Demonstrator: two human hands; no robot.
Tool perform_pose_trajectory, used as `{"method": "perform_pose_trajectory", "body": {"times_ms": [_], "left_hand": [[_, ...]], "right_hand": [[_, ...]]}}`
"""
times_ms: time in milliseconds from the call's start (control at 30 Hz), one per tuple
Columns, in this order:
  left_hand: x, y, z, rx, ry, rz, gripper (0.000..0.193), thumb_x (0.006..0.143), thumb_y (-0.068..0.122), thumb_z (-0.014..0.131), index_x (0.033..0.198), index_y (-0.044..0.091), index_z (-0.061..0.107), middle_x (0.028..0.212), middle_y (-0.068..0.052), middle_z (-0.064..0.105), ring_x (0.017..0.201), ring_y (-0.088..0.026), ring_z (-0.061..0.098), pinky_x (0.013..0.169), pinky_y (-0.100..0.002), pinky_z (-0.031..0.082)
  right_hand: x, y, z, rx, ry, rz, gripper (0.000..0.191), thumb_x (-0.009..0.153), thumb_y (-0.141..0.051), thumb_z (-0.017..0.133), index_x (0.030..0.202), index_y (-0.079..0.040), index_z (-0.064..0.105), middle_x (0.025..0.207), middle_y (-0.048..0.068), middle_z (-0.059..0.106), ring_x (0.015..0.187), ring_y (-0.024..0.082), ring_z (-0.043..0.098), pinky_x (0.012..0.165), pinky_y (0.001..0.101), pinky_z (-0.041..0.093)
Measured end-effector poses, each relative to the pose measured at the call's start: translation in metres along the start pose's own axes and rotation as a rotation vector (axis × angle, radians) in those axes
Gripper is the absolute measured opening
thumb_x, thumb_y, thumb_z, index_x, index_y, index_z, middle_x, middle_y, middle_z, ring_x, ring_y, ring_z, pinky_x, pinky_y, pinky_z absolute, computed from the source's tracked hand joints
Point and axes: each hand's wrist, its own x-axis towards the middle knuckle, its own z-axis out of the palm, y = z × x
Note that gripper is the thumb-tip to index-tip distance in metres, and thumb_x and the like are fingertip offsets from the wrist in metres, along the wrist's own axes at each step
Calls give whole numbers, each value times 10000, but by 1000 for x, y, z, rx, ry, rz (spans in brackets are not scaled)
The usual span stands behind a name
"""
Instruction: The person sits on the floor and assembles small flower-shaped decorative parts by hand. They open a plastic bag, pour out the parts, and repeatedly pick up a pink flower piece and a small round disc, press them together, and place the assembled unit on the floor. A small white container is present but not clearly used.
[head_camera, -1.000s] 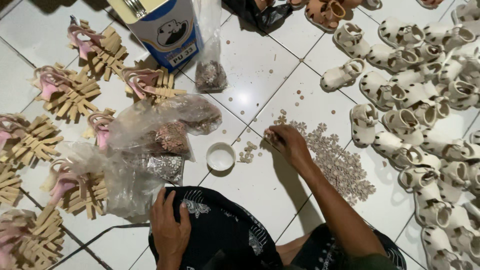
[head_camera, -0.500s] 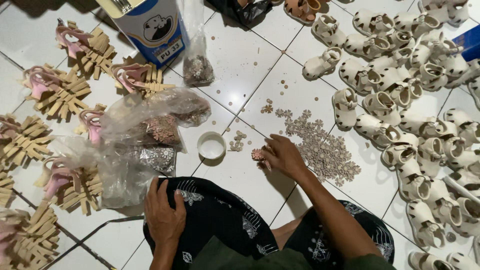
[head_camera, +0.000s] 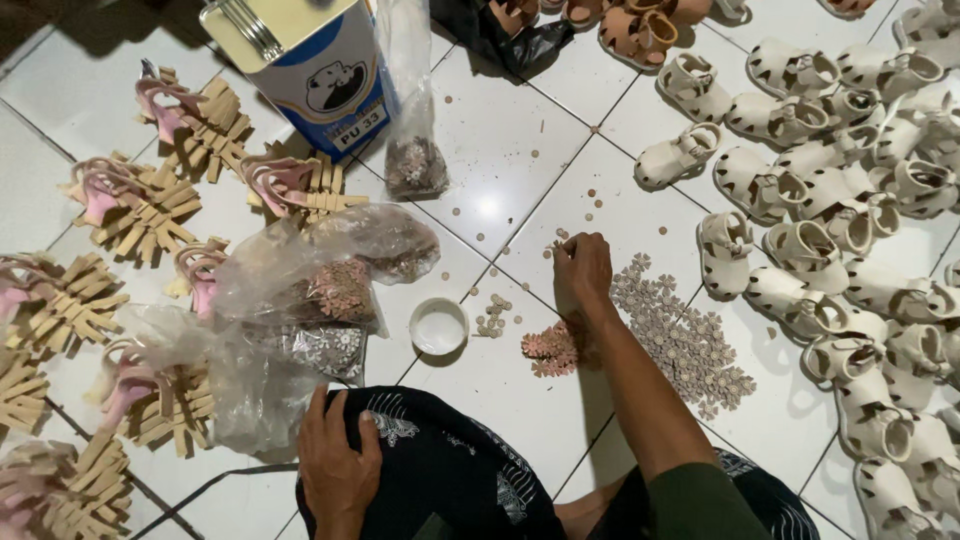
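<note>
The right hand (head_camera: 583, 270) reaches mid-floor, fingers pinched narrow on small beige discs (head_camera: 562, 243), beside the flower pile (head_camera: 685, 335); these look light, thin and stiff, best nipped at the edge with 2 fingertips; pink flowers (head_camera: 552, 350) lie under the wrist; the left hand (head_camera: 338, 465) rests flat and empty on the dark cloth (head_camera: 445, 470), near the white cap (head_camera: 439, 326).
</note>
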Motion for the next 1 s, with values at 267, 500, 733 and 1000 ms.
{"method": "perform_pose_trajectory", "body": {"times_ms": [267,500,733,1000], "left_hand": [[0,14,-12,-14,-20,-18,420,911,208,651,1268,-12,625,1479,-223,507,1344,-413,480,1131,-521,373],[-8,99,28,-694,-328,31,314,941,125,598,1236,19,623,1462,-175,546,1250,-349,623,935,-403,553],[-27,99,54,-581,-394,199,298,936,112,631,1208,-7,647,1397,-228,582,1251,-407,592,1006,-449,505],[-36,80,61,-515,-427,150,294,937,153,619,1178,-5,679,1357,-220,625,1236,-401,611,1023,-442,499]], "right_hand": [[-20,28,-15,265,-10,-223,209,931,-86,718,1118,-53,633,1009,108,697,885,223,704,750,303,612],[-100,42,-48,57,163,-795,162,870,-6,757,1004,-33,669,1082,117,704,981,258,702,772,340,628],[-132,62,-40,-129,-209,-691,76,974,-65,738,1030,-83,691,1092,54,721,996,230,717,852,348,644],[-132,53,-35,132,-329,-22,467,981,-293,555,1390,-67,541,1443,217,546,1285,348,572,1085,493,481]]}}
